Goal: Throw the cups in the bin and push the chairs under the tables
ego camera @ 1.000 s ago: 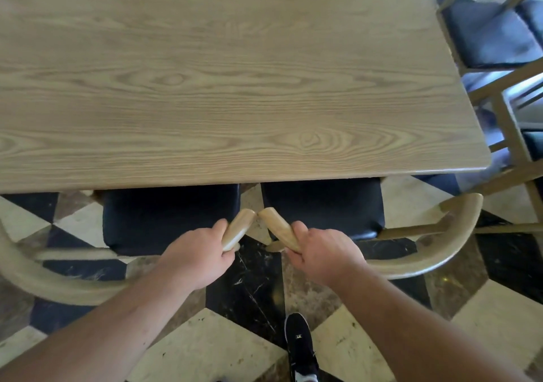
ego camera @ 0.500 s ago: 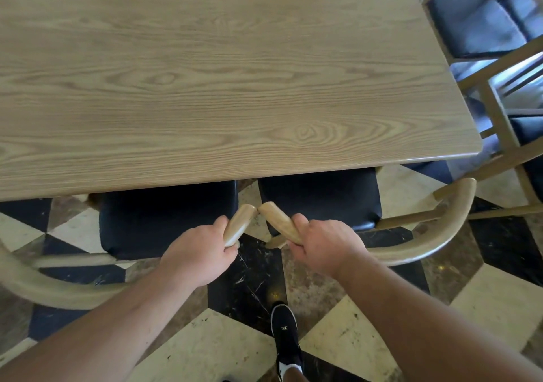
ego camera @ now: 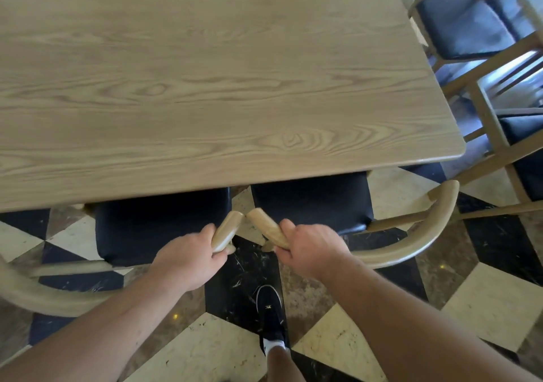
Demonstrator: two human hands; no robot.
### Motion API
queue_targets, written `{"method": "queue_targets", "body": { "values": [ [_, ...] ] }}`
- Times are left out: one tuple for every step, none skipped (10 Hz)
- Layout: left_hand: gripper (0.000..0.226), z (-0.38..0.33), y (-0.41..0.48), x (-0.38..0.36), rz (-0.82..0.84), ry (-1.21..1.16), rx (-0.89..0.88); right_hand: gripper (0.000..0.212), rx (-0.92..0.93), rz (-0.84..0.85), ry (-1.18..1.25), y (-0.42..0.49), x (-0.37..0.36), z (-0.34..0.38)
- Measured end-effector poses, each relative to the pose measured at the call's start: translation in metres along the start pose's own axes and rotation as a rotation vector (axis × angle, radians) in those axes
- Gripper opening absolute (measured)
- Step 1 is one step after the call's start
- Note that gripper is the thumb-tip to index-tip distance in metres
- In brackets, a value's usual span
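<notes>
The chairs sit side by side at the near edge of the table point(ego camera: 205, 87), each with its dark seat already partly tucked beneath the wooden top, and the person has one in each hand. The left hand point(ego camera: 188, 259) is clenched around the tip of the left chair point(ego camera: 152, 226)'s curved armrest, thumb over the top; the right hand point(ego camera: 311, 252) is wrapped the same way around the armrest tip of the right chair point(ego camera: 317, 202). The two rounded tips nearly touch just ahead of the knuckles, with the seats spreading away to the outer side of each hand and the long bent backrest rails sweeping back past the wrists. From where I stand these look like solid bentwood frames with padded cushions: stiff, moderately heavy, nothing fragile about them. The wood looks smooth and finished, so a full wrap of the fingers seems wiser than a pinch. The armrest ends are a handy grip, but pushing from one corner will likely make each chair want to swing rather than travel straight, so I'd expect the push to need steady, even pressure on both. The polished checkered floor point(ego camera: 484, 299) probably lets the legs slide easily, though they could chatter or catch. A dark shoe point(ego camera: 269, 314) is planted just behind the hands. No cups or bin can be seen from here, and the tabletop beyond the hands is bare.
</notes>
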State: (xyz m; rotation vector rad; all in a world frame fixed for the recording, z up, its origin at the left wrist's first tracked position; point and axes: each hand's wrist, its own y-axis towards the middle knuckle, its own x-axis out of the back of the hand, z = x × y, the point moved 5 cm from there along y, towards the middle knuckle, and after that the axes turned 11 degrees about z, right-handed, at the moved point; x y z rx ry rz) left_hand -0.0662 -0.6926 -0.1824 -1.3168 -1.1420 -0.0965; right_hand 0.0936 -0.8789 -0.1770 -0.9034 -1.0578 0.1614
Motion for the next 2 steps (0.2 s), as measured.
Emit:
{"method": "queue_targets", "body": {
  "values": [
    [0.064, -0.003, -0.007, 0.022, 0.020, 0.179, 0.020, 0.060, -0.013, -0.027, -0.036, -0.002, 0.017, 0.005],
    [0.089, -0.011, -0.015, 0.059, -0.109, 0.094, 0.038, 0.083, 0.025, -0.173, -0.002, 0.003, 0.052, 0.017]
  ]
}}
